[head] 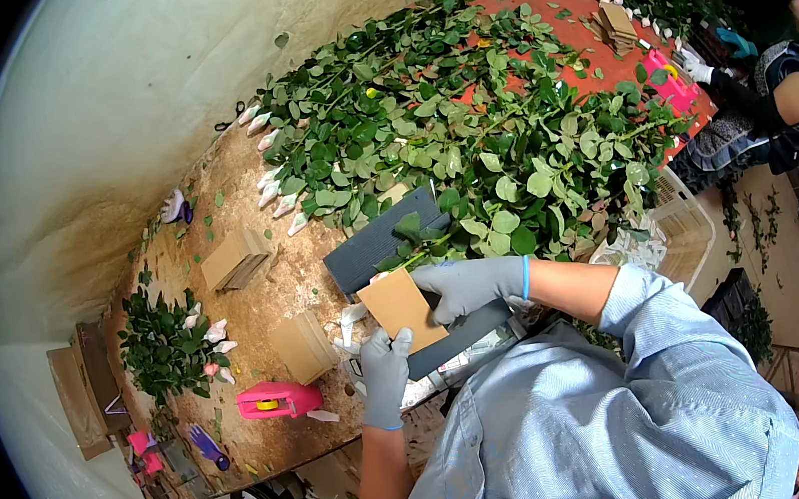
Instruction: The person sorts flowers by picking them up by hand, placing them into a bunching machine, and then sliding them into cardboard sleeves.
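Observation:
Both my hands wear grey gloves. My left hand [387, 368] grips the lower left corner of a tan cardboard piece [401, 310], thumb on its face. My right hand [469, 287] is at the card's right edge, its fingers partly hidden behind it. Under and behind the card stands a dark ribbed holder [387, 240], with a leafy rose stem [429, 248] lying across it. White wrapping pieces [351, 316] lie left of the card. A stack of cardboard pieces [304, 347] and a pink tape dispenser [279, 400] are farther left.
Many leafy rose stems [459, 128] with wrapped heads cover the table's far side. More cardboard [236, 260] and a small rose bunch [166, 344] lie left. A plastic crate [684, 223] stands right. Another person [766, 99] works at the far right, beside a second pink dispenser [671, 83].

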### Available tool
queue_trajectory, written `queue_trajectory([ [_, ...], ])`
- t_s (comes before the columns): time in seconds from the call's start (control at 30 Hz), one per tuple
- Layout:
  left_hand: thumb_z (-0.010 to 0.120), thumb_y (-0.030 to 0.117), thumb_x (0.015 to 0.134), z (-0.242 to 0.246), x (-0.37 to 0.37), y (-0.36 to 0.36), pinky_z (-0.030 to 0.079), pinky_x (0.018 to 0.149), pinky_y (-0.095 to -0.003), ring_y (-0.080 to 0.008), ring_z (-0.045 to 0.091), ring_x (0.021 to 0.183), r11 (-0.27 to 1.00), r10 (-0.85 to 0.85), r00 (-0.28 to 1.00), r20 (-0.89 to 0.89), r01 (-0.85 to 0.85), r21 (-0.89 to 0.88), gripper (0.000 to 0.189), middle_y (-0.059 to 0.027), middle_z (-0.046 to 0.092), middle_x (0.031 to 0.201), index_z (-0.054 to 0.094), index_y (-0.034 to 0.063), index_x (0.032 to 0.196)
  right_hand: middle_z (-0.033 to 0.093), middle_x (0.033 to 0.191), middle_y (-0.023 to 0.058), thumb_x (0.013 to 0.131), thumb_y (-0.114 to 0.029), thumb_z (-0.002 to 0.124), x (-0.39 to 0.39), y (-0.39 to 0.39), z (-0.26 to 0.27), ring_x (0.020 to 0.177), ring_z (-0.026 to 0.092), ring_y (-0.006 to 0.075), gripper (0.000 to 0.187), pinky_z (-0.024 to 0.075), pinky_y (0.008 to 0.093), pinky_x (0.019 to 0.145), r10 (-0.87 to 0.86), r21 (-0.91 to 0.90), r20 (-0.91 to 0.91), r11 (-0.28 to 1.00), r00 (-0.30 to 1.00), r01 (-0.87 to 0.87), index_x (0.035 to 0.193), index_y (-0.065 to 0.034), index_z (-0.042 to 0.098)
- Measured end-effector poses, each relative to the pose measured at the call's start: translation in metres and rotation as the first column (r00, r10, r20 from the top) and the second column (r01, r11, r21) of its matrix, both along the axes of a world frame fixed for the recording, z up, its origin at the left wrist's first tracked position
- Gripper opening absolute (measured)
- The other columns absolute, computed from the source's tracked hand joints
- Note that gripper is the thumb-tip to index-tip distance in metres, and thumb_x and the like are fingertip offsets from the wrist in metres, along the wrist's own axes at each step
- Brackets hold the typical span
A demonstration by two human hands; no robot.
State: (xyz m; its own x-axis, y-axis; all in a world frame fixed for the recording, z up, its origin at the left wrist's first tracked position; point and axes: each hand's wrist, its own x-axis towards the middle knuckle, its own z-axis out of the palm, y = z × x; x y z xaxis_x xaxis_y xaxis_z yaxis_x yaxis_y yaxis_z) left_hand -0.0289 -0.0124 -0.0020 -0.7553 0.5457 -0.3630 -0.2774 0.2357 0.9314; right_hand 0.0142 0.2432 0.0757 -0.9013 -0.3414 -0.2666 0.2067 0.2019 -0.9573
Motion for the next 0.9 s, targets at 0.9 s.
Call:
queue_trajectory([
  [0.9,0.086,0.026,0.076,0.027,-0.04,0.016,0.048,0.105,-0.0431,-0.032,0.057,0.113,0.811,-0.58,0.414,-0.702,0.208,-0.547,0.066,-0.0045,0.054,0.154,0.066,0.0088,0.137,0.072,0.085,0.0144,0.09,-0.035,0.07,0.01,-0.048,-0.045,0.079,0.072,0.0332,0.03,0.0559,0.0453,0.069,-0.023,0.761,-0.381,0.56,0.924,0.328,0.097,-0.0055,0.067],
])
